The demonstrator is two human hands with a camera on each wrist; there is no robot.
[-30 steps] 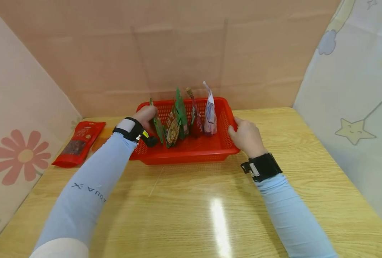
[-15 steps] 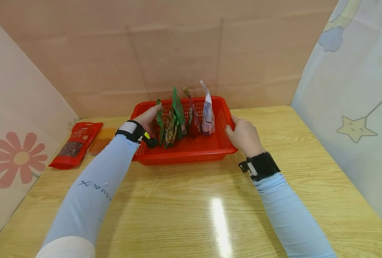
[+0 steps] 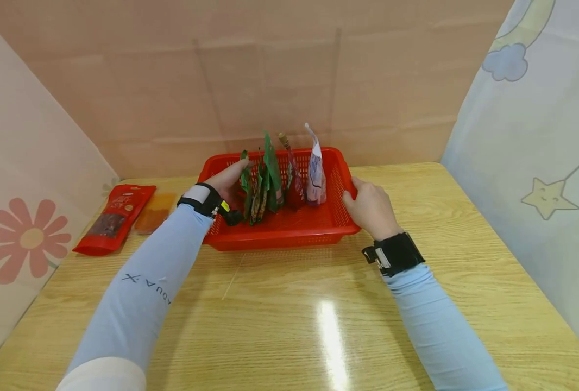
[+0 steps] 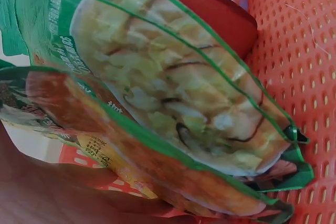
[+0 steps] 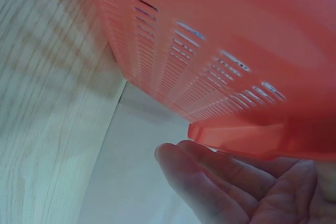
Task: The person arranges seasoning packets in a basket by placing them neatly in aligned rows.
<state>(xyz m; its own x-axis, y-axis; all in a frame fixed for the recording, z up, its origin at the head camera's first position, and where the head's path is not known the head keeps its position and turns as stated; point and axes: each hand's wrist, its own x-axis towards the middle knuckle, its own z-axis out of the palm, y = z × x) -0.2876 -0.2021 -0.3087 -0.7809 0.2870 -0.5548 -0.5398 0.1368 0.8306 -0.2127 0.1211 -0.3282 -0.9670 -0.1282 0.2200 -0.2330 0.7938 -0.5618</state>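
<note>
Nearest, on the person's side of the red basket (image 3: 279, 240), is bare wood table (image 3: 270, 326), with a pale-blue sleeve crossing it toward each end of the basket; to press the packs well, the push seems best kept flat and low on the leftmost pack (image 3: 246, 187), since force near its top would likely tip it or crease the film; the opposite hold should be firm enough to meet that push, without bending the rim.

The right hand (image 3: 371, 209) grips the basket's right rim, thumb on top and fingers underneath; the left hand (image 3: 227, 178) reaches in over the basket's left end, fingers fairly straight along the outer face of the leftmost pack, touching rather than clasping it as far as the left wrist view shows; its thumb I cannot place for sure.

Inside the basket, right of that hand, the tall green pack (image 3: 272, 174), dark red pack (image 3: 295, 187) and white-purple pack (image 3: 316, 176) stand roughly upright; outside, left of the basket, lie an orange packet (image 3: 156, 210) and a red pouch (image 3: 115, 220); beyond its far rim rises a tan backdrop (image 3: 270, 81).
</note>
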